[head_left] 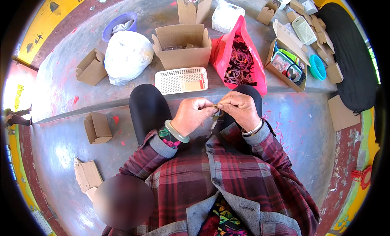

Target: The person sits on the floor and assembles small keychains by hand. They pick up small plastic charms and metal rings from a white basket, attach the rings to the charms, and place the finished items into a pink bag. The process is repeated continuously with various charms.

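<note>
In front of my lap, my left hand (191,118) and my right hand (241,107) meet with fingertips pinched together. Between them is a small, thin brownish piece (215,106), mostly covered by the fingers; its kind cannot be made out. Something narrow and pale (214,123) hangs just below the fingertips, too small to name. Beyond my knees, a white perforated plastic basket (160,82) sits on the ledge edge, with a few flat pieces in it. To its right stands a red plastic bag (219,53), its mouth wide, full of tangled purple and pinkish bands (240,61).
Behind the basket stands a cardboard box (183,59) with clear packets. Leftward are a stuffed white bag (128,57), a purple basin (107,33) and small cartons (97,128). On the right are a carton of goods (300,86), a teal basket (317,68) and a long black bag (347,57).
</note>
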`<state>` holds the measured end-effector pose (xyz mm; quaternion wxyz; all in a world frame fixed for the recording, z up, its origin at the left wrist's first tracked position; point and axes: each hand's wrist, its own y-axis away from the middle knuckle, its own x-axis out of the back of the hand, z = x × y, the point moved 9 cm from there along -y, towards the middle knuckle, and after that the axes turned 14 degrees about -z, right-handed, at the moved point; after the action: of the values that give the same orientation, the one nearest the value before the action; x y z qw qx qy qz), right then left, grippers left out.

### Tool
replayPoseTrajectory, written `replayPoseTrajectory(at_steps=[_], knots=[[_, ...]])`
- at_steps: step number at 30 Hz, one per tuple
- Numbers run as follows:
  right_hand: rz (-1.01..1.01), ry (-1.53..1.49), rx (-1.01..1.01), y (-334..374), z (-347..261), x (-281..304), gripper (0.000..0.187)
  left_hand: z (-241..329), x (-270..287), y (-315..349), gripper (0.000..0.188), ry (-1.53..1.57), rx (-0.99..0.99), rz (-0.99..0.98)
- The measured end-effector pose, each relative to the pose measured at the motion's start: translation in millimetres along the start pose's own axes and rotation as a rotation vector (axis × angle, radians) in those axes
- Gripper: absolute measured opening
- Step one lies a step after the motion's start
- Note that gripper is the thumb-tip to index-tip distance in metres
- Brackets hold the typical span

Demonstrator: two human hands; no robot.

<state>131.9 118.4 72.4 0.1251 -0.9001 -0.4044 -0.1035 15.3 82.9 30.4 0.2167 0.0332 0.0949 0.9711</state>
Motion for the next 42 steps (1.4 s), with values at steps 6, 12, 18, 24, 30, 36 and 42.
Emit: replayPoseTrajectory(at_steps=[6, 12, 18, 24, 30, 36, 42], knots=[[0.002, -0.053, -0.032, 2.7, 7.4, -1.6, 0.008, -3.0, -2.5, -1.6, 0.018, 0.098, -0.033, -0.075], [0.0, -0.31, -0.163, 4.7, 39.9, -3.4, 0.013, -9.9, -3.7, -1.8, 0.019, 0.307, -0.014, -0.117], [0.022, -0.353, -0.212, 5.3, 49.1, -6.2, 0.014, -9.9, -1.0, -2.6, 0.021, 0.339, -0.015, -0.077], [0.013, -0.344, -0.239, 4.7, 44.7, -11.4, 0.01, -14.8, -4.4, -2.5, 0.023, 0.258, 0.006, -0.067], [0.017, -0.534, -0.209, 6.7, 38.3, -13.4, 0.007, -11.9, -8.1, -3.2, 0.023, 0.344, -0.012, -0.118], [-0.026, -0.646, -0.217, 10.3, 50.6, -15.8, 0.009, -18.0, -7.9, -2.8, 0.022, 0.398, 0.018, -0.124], [0.054, -0.556, -0.268, 11.6, 54.4, 2.2, 0.013, -16.0, -1.9, -1.1, 0.022, 0.457, 0.0, -0.075]])
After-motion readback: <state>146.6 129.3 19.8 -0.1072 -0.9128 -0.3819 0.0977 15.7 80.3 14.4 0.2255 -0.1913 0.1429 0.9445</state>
